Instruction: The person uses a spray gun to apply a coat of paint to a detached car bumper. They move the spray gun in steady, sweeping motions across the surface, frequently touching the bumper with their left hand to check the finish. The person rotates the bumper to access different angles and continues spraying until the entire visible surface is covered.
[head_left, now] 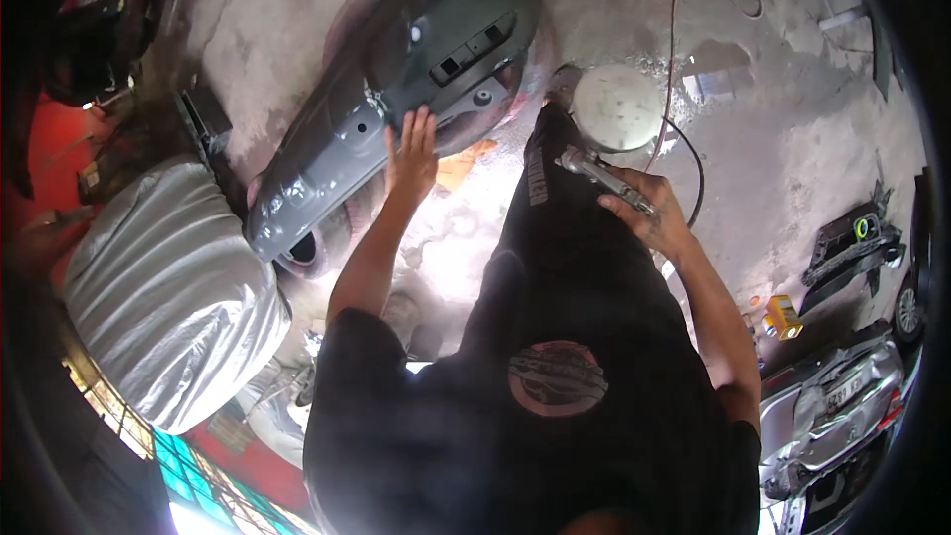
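A long, glossy dark grey car bumper (327, 154) stretches from the upper middle toward the left, with holes and a slotted recess in it. My left hand (411, 154) is open, fingers stretched out at its near edge; whether the fingertips touch it I cannot tell. My right hand (649, 210) is wrapped round a silver metal spray gun (597, 173), held over my dark trousers and pointing left. Just beyond the gun is a round, pale, speckled disc (619, 107); whether it belongs to the gun is unclear. A black hose (700, 173) curves from behind the disc toward my right hand.
A thin air line (672, 50) runs across the stained concrete floor. A silver cover (178, 297) drapes something bulky at left. On the right are a yellow can (784, 317), black car parts (852, 243) and a silver car's rear end (832, 401).
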{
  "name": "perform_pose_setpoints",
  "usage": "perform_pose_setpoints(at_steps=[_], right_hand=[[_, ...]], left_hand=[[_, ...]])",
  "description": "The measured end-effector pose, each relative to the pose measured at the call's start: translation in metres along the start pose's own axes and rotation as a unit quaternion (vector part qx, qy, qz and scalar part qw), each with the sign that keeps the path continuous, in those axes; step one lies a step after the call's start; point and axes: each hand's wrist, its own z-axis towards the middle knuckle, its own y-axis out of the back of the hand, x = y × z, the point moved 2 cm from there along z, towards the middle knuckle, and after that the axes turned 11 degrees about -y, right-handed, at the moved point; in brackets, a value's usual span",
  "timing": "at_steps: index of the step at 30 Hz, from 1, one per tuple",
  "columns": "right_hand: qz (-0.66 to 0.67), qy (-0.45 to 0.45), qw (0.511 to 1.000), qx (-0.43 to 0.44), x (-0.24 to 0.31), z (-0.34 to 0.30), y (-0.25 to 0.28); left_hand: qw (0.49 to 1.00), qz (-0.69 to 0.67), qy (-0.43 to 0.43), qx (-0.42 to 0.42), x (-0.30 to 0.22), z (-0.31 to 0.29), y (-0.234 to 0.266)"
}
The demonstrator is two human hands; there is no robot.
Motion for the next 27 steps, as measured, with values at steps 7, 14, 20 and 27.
perform_pose_setpoints(at_steps=[7, 14, 20, 27], right_hand=[[0.031, 0.065, 0.997, -0.033, -0.023, -0.004, -0.049], [0.065, 0.02, 0.995, -0.078, -0.03, -0.031, -0.086], [0.091, -0.044, 0.982, -0.161, -0.002, -0.038, -0.121], [0.108, -0.042, 0.964, -0.238, 0.007, -0.037, -0.174]], left_hand=[[0.981, -0.076, -0.173, 0.044, -0.025, -0.079, 0.002], [0.847, 0.278, -0.447, 0.077, 0.02, 0.104, 0.054], [0.807, 0.427, -0.407, -0.03, -0.032, 0.175, 0.056], [0.745, 0.459, -0.469, 0.12, 0.008, 0.072, 0.029]])
